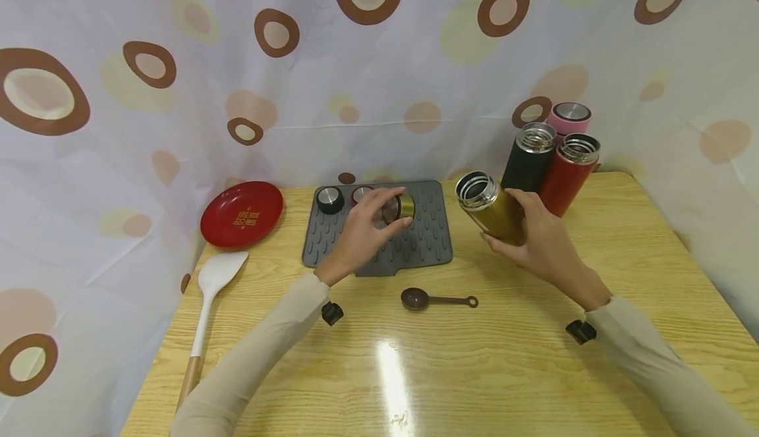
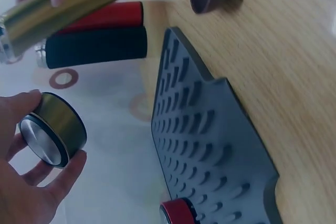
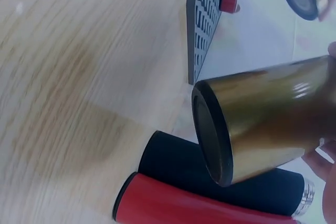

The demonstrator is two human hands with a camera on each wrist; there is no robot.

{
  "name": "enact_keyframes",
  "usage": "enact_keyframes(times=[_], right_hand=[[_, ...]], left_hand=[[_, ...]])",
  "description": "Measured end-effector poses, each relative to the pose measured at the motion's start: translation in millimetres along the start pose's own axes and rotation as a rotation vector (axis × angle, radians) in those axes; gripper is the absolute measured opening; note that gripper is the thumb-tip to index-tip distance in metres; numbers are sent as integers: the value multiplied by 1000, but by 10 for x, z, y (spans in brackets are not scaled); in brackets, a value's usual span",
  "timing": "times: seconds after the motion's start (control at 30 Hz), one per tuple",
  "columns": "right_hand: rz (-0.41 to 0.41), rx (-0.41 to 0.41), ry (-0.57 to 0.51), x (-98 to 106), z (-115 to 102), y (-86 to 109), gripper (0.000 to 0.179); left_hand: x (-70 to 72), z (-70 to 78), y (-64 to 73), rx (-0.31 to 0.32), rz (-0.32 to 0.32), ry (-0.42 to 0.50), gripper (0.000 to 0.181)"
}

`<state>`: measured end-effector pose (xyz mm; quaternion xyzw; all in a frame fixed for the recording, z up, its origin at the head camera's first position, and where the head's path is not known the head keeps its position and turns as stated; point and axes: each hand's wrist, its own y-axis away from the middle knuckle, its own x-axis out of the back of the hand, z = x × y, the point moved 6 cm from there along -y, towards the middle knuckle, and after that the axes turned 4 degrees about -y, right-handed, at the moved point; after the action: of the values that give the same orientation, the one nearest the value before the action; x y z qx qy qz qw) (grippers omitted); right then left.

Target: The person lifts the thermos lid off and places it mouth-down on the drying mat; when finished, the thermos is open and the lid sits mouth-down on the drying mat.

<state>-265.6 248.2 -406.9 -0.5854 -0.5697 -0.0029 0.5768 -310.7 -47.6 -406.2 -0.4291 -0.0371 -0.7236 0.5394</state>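
My left hand [image 1: 370,229] pinches a gold bottle lid [image 2: 59,129] with a silver disc on top, above the grey ridged drying mat [image 1: 429,226]. In my right hand [image 1: 545,242] is a gold thermos bottle [image 1: 495,213], gripped round its body. It tilts to the left, its steel mouth uncovered and its dark base [image 3: 212,135] off the table. On the mat sit a black lid [image 1: 329,200] and a red lid [image 1: 360,193], the latter partly behind my left hand.
Behind my right hand stand a black bottle [image 1: 526,163] and a red bottle [image 1: 566,176], both lidless, and a pink-topped one [image 1: 569,118]. A brown measuring spoon [image 1: 415,298] lies in front of the mat. At the left are a red plate [image 1: 267,216] and a white spatula [image 1: 215,275].
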Motion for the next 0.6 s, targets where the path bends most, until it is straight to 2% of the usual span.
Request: enact_keyframes(times=[0.17, 0.4, 0.5, 0.6], right_hand=[[80, -47, 1, 136, 72, -2, 86], [203, -186, 5, 296, 276, 32, 90], [266, -189, 6, 351, 344, 71, 89], [312, -148, 37, 397, 385, 106, 90]], left_hand=[[-7, -65, -89, -31, 8, -88, 58], [-128, -237, -140, 7, -55, -180, 58], [-206, -300, -158, -7, -88, -230, 58], [-269, -360, -187, -31, -113, -292, 57]])
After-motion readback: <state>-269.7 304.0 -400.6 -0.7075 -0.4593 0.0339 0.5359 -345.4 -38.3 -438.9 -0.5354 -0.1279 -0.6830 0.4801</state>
